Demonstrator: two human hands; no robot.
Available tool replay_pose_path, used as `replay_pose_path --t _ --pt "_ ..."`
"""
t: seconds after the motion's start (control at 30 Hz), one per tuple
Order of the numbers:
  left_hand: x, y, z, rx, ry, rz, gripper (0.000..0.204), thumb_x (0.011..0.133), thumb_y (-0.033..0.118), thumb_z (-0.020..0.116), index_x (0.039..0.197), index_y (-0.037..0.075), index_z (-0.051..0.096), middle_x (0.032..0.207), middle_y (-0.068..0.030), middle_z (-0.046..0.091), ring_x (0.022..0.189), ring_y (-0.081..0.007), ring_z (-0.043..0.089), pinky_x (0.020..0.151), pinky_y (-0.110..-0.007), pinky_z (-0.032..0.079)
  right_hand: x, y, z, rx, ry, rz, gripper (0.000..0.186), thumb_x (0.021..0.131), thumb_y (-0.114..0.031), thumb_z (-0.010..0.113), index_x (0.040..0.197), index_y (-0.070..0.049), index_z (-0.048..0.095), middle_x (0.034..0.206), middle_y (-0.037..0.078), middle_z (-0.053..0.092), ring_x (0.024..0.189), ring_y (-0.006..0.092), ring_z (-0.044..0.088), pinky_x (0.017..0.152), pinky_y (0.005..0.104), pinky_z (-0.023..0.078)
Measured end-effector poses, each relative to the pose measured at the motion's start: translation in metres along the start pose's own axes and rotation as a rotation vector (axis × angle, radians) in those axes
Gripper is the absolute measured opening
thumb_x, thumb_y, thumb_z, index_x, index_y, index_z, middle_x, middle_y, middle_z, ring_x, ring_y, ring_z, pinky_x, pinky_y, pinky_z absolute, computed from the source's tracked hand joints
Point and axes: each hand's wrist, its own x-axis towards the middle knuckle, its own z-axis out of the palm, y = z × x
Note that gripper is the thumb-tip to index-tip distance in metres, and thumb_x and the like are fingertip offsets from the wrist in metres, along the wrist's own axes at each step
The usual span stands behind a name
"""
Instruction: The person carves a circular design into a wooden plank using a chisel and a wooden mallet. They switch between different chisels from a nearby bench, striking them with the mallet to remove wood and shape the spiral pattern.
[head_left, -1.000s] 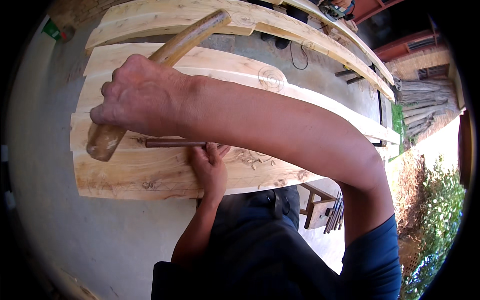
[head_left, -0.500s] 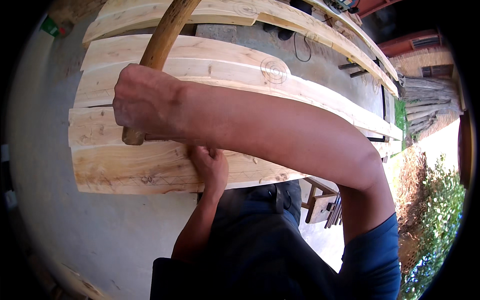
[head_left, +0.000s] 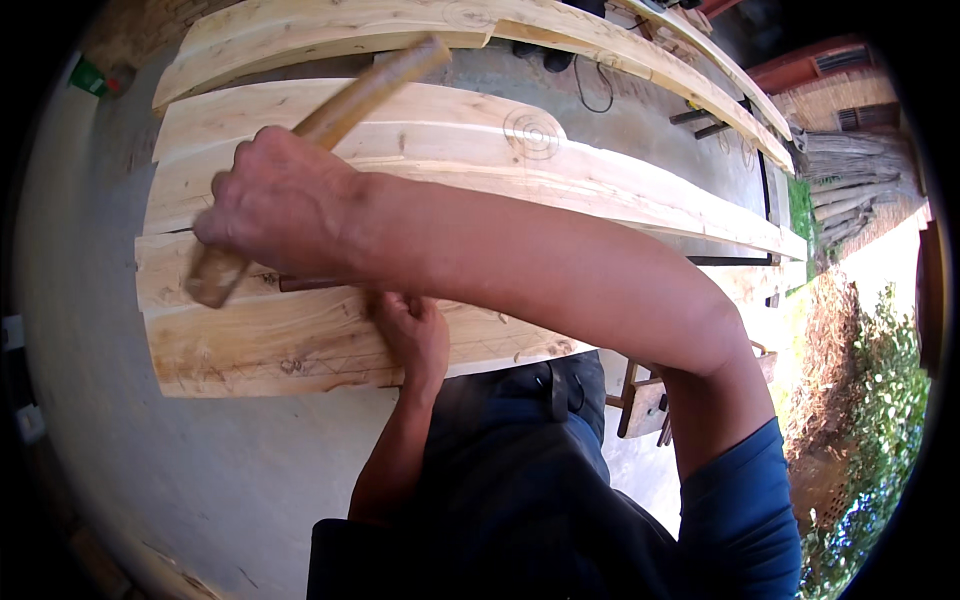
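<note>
My right hand (head_left: 285, 205) is closed around a thick wooden stick (head_left: 375, 90), slanting above the boards with its blunt lower end below my fist. My right forearm crosses the view and hides part of the work. Just under it, my left hand (head_left: 415, 335) is closed low over the near wooden board (head_left: 240, 345); its fingers are partly blurred and covered. A thin reddish-brown rod (head_left: 308, 284) shows between the stick's lower end and my left hand. Its far end runs beneath my forearm, so whether my left hand grips it is hidden.
More pale planks (head_left: 230, 110) lie beyond, one marked with drawn rings (head_left: 531, 133). Long beams (head_left: 330, 35) stretch across the back. A small wooden stool-like frame (head_left: 640, 405) stands to my right. A green object (head_left: 88, 76) is at the far left, on the concrete floor (head_left: 90, 300).
The stick has tipped: its upper end came down and right into view, its lower end swung left. My right fist shifted slightly left. My left hand stays nearly in place.
</note>
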Motion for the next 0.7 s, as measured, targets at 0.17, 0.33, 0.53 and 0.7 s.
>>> replay_pose_path --t 0.17,0.33,0.53,0.7 --pt "-0.003 -0.008 0.004 0.132 0.007 0.253 0.018 0.112 0.005 0.055 0.128 -0.003 0.052 0.119 -0.0162 0.069 0.109 -0.021 0.068 0.098 -0.033 0.052 -0.009 0.006 -0.005 0.017 0.026 -0.062 0.011 0.087 -0.016 0.077 0.097 -0.017 0.083 0.087 0.004 0.08 0.09 0.0243 0.079 0.079 0.0415 0.061" --pt "-0.041 0.034 0.008 -0.183 -0.394 0.45 0.02 0.117 0.016 0.051 0.125 -0.002 0.044 0.121 -0.0231 0.069 0.107 -0.0253 0.073 0.097 -0.037 0.061 -0.024 0.029 -0.009 0.103 0.244 0.092 0.022 0.088 -0.014 0.074 0.108 -0.017 0.082 0.097 0.009 0.081 0.097 0.0292 0.079 0.081 0.0443 0.06" --pt "-0.002 0.034 0.005 -0.378 0.014 0.055 0.028 0.12 0.024 0.044 0.127 -0.003 0.041 0.119 -0.0247 0.069 0.101 -0.0297 0.077 0.098 -0.043 0.067 -0.035 0.037 -0.002 0.123 0.259 0.126 0.024 0.085 -0.009 0.073 0.107 -0.017 0.079 0.089 0.009 0.078 0.092 0.0324 0.078 0.074 0.0457 0.06" --pt "0.003 0.032 0.012 -0.364 0.025 0.028 0.032 0.12 0.023 0.046 0.128 -0.007 0.043 0.123 -0.0248 0.066 0.104 -0.0315 0.078 0.098 -0.045 0.067 -0.038 0.037 0.006 0.165 0.201 0.137 0.02 0.09 -0.015 0.07 0.106 -0.018 0.082 0.095 0.009 0.081 0.094 0.0318 0.079 0.08 0.046 0.059"
